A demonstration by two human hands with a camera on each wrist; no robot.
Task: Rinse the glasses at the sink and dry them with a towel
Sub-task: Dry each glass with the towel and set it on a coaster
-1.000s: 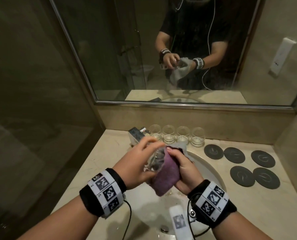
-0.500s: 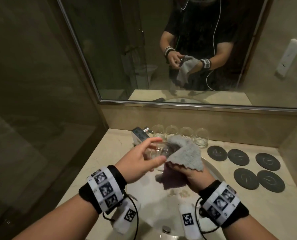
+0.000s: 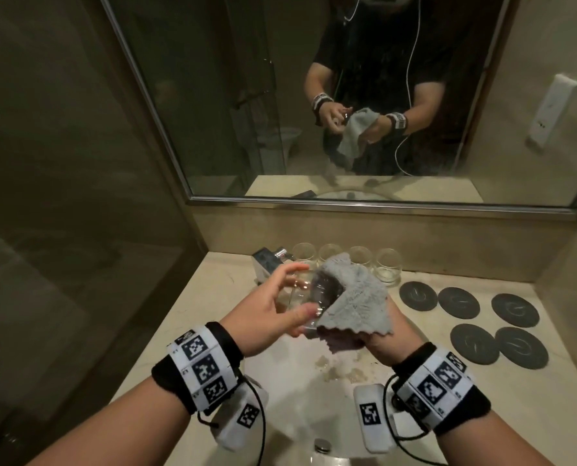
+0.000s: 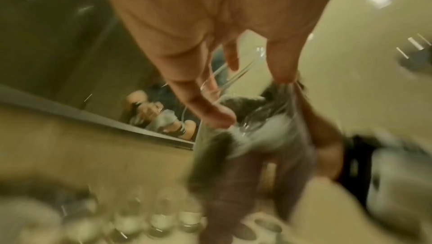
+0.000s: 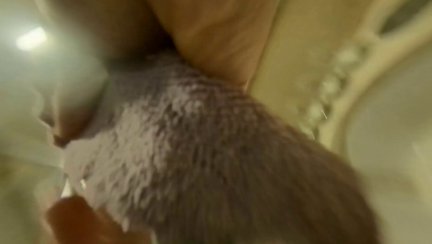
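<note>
While the left hand [image 3: 273, 314] pinches the glass [image 3: 309, 295] between thumb and fingertips above the sink [image 3: 297, 381], the right hand [image 3: 381, 334] grips the towel [image 3: 357, 304] pushed into it; that light pinch on wet glass could slip, dropping it into the sink.

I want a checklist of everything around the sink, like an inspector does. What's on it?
Surface: beige stone counter around a white sink; wet patches in the basin.
Job's things: held glass, grey towel wrapped over it; four glasses stand by the wall.
Clutter: five dark coasters to the right.
Hands: left hand grips the glass; right hand grips the towel.
Cables: black cable at the left wristband; another at the right.
Surroundings: mirror, tap, glass panel at left.
</note>
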